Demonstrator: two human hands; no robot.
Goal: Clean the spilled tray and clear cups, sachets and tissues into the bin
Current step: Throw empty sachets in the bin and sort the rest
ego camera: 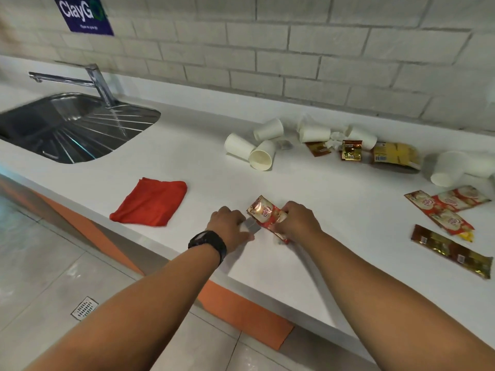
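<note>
The person stands at a white countertop (209, 167), both hands low near its front edge. The right hand (298, 222) pinches a red-and-cream foil sachet (265, 214) by its near end, tilting it up off the surface. The left hand (231, 227), with a black wristwatch (207, 243) on its wrist, closes around something small and grey-white just beside the sachet; motion blur hides what it is, possibly a torn strip or another wrapper. Holding litter in both hands suits gathering several pieces before one trip to the bin, which is not in view; nor is any tray.

The rest of the litter lies well apart, towards the back and right. A cluster of white paper cups (261, 147) lies tipped on its sides, with a crumpled white tissue (334, 137) and small gold-and-brown sachets (351, 149) near the tiled wall. More red-and-cream sachets (452, 204) and a long brown-and-gold sachet strip (452, 250) lie flat at the right. A folded red cloth (150, 203) waits to the left, probably ready for wiping, between the hands and the steel sink (53, 129).

Of writing, only a dark blue wall sign (83, 13) reads clearly: "ClayG", then a letter that cannot be read. The sachet's printing is too blurred to read.
</note>
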